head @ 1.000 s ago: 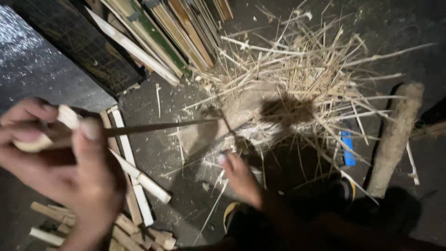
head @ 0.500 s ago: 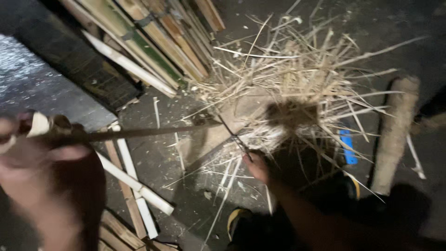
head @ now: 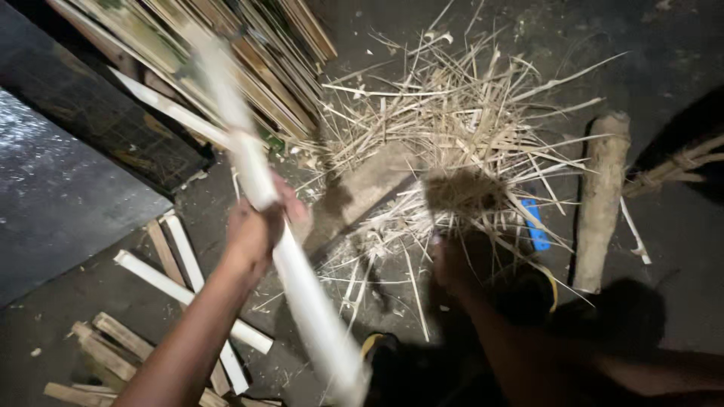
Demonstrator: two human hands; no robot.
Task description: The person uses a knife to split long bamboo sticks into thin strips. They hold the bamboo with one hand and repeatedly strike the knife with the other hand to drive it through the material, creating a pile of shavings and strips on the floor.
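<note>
My left hand [head: 258, 226] is closed around a long pale bamboo strip [head: 302, 294]. The strip runs from the upper left down to the bottom centre and is blurred by motion. My right hand [head: 451, 265] lies in deep shadow at the near edge of a pile of split bamboo slivers [head: 467, 120]. Its fingers look curled, and I cannot make out whether it holds anything. A dark blurred patch [head: 463, 192] sits just above it on the pile.
A stack of long bamboo slats [head: 256, 68] lies at the upper left beside a dark mesh panel [head: 98, 128]. A short log [head: 600, 196] and a blue object [head: 535, 226] sit to the right. Pale wood offcuts [head: 181, 290] are scattered at the lower left on the dirt floor.
My left hand has swung the strip from level across the view to steeply tilted, and has moved right towards the centre. My right hand has shifted right into shadow.
</note>
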